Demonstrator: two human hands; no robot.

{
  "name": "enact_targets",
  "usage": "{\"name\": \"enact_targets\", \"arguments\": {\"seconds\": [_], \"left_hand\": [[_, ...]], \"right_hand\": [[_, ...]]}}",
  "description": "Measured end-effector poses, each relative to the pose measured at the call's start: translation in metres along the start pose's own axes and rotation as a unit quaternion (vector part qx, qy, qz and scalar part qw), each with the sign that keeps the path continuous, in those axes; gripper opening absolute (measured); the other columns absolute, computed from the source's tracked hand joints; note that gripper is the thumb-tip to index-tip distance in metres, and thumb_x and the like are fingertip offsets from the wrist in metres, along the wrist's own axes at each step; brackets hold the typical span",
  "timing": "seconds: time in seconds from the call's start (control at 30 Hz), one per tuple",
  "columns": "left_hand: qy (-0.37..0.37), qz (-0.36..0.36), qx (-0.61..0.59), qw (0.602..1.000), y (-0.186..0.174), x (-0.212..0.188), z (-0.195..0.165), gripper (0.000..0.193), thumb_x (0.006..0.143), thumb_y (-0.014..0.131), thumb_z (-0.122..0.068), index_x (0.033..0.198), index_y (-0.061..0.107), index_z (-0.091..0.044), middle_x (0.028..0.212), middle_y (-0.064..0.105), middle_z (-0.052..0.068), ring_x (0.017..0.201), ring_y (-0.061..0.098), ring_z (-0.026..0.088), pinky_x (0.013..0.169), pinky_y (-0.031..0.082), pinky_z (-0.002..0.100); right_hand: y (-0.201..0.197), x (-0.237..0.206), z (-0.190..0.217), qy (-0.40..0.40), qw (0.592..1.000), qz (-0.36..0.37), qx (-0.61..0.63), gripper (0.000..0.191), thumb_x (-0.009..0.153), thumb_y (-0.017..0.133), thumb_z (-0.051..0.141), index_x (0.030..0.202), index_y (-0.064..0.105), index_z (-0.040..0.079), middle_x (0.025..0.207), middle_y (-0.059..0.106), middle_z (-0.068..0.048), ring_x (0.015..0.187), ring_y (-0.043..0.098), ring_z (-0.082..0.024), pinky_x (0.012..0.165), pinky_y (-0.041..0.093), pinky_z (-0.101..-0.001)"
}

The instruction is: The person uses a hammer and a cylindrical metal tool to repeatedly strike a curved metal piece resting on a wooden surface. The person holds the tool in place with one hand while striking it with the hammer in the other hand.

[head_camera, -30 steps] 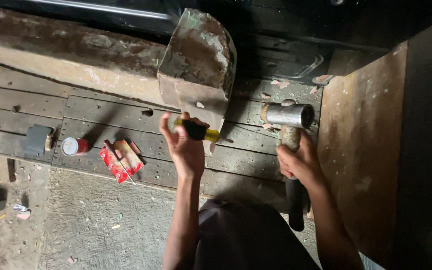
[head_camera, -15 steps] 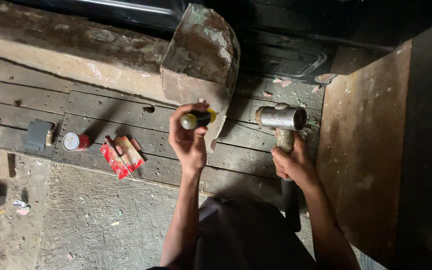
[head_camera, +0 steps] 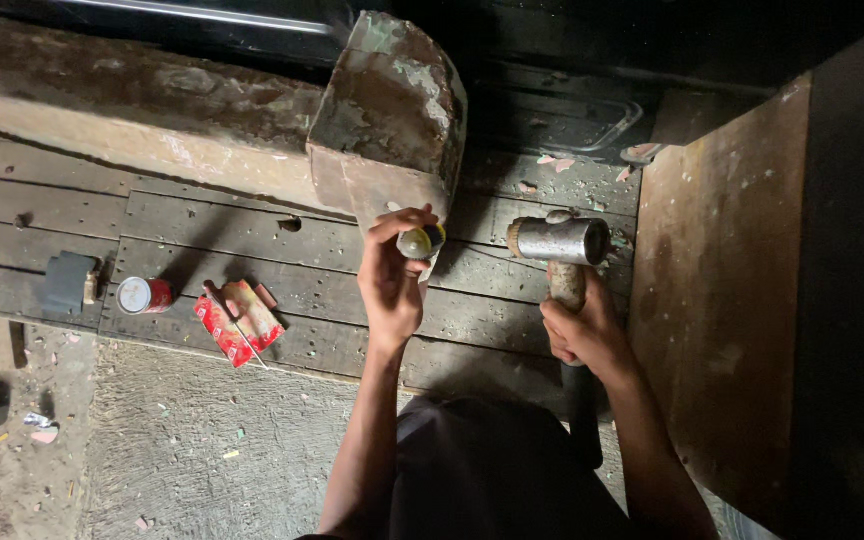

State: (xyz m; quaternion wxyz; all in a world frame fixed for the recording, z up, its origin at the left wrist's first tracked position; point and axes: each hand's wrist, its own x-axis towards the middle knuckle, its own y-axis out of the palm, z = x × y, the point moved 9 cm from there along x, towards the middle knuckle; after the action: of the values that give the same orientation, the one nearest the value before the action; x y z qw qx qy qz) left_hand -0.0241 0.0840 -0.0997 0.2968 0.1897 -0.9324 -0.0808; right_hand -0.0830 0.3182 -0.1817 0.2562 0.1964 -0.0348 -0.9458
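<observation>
Both forearms reach forward, left hand and right hand each curled in a closed grip.

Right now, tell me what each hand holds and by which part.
Left hand grips a chisel by its yellow-and-black handle end, set against the block. Right hand holds a hammer by its shaft, just below the head.

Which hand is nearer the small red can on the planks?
Left. The left hand, holding a yellow-and-black tool handle, is right of the red can; the right hand, gripping the hammer, is farther right.
</observation>
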Motion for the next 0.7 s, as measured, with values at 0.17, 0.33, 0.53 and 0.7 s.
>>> {"name": "enact_targets", "arguments": {"seconds": [0.17, 0.33, 0.53, 0.7], "left_hand": [[0.004, -0.024, -0.004, 1.0, -0.003, -0.002, -0.002, 0.037, 0.1, 0.058, 0.01, 0.134, 0.05, -0.002, 0.133, 0.056, 0.012, 0.129, 0.061, 0.024, 0.127, 0.045, 0.051], [-0.017, -0.032, -0.007, 0.999, -0.006, 0.0, 0.002, 0.036, 0.1, 0.059, 0.007, 0.133, 0.05, -0.002, 0.132, 0.06, 0.014, 0.129, 0.063, 0.025, 0.115, 0.051, 0.043], [-0.02, -0.015, -0.004, 1.0, 0.001, 0.003, 0.006, 0.044, 0.094, 0.056, 0.017, 0.133, 0.05, -0.002, 0.133, 0.058, 0.014, 0.128, 0.06, 0.024, 0.113, 0.05, 0.037], [-0.023, -0.008, -0.015, 1.0, 0.007, 0.007, 0.005, 0.047, 0.091, 0.055, 0.021, 0.133, 0.052, -0.001, 0.133, 0.057, 0.014, 0.129, 0.058, 0.023, 0.112, 0.048, 0.035]], "right_hand": [[0.003, -0.004, 0.004, -0.001, 1.0, 0.007, 0.009, 0.036, 0.089, 0.053, -0.003, 0.12, 0.041, 0.012, 0.06, 0.043, 0.002, 0.036, 0.033, -0.005, 0.028, 0.031, -0.0246], [0.008, -0.011, 0.025, -0.029, 0.998, 0.021, -0.045, 0.029, 0.089, 0.053, -0.004, 0.115, 0.044, 0.005, 0.056, 0.043, 0.001, 0.034, 0.036, -0.006, 0.027, 0.033, -0.0259], [0.013, -0.018, 0.046, -0.036, 0.998, 0.015, -0.057, 0.024, 0.089, 0.053, -0.005, 0.109, 0.044, 0.004, 0.054, 0.044, 0.0, 0.034, 0.037, -0.006, 0.027, 0.032, -0.0258], [0.017, -0.023, 0.053, -0.035, 0.998, 0.021, -0.058, 0.02, 0.09, 0.055, -0.004, 0.106, 0.045, 0.002, 0.055, 0.044, 0.0, 0.034, 0.037, -0.006, 0.027, 0.032, -0.0258]]}}
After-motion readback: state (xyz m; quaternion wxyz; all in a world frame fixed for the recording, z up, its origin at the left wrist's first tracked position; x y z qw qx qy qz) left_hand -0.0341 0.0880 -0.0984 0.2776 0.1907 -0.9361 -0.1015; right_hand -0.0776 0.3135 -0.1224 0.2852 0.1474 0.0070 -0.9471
